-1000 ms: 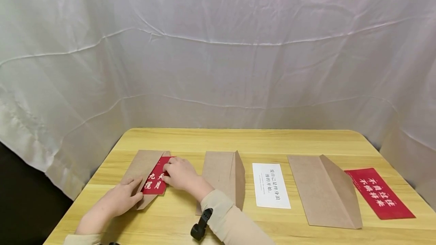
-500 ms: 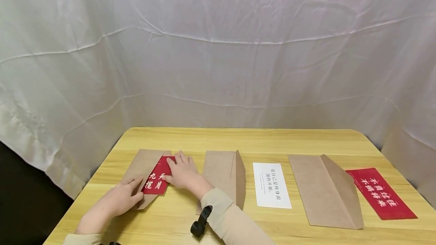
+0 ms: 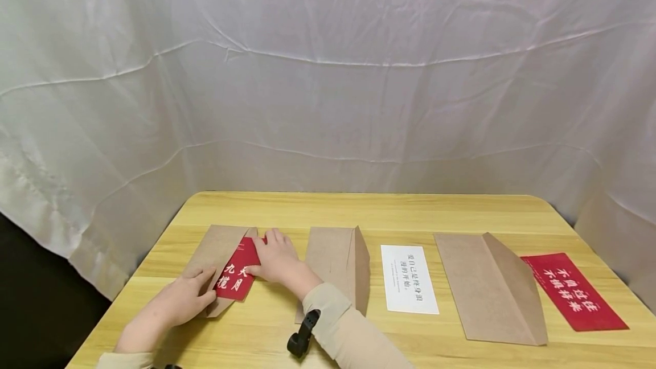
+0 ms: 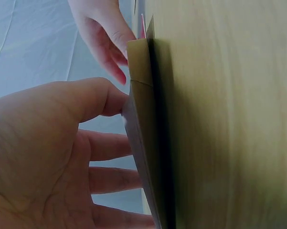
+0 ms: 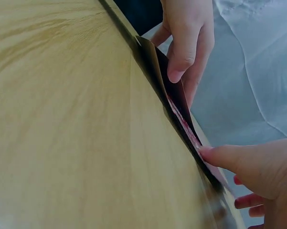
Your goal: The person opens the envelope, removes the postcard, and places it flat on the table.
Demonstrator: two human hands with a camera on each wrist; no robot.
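Observation:
At the left of the table, a red card (image 3: 241,271) with white writing lies partly inside a brown paper envelope (image 3: 217,246). My left hand (image 3: 181,299) holds that envelope by its mouth edge; in the left wrist view, the thumb is at the edge and the fingers lie along the paper. The envelope's mouth gapes in the right wrist view, with the red card (image 5: 184,121) showing in it. With fairly straight fingers my right hand (image 3: 279,258) touches the card's outer edge and far corner. How far the card reaches inside is hidden.
Right of my hands lie a second brown envelope (image 3: 328,255), partly behind my right forearm, a white card (image 3: 409,279), a third envelope (image 3: 487,289) with raised flap, and another red card (image 3: 579,295) beside it. A pale curtain (image 3: 359,113) hangs behind the table.
My right fingers spread outward, then drew back onto the card's far corner. The red card has shifted slightly toward the near side. My left hand has barely moved.

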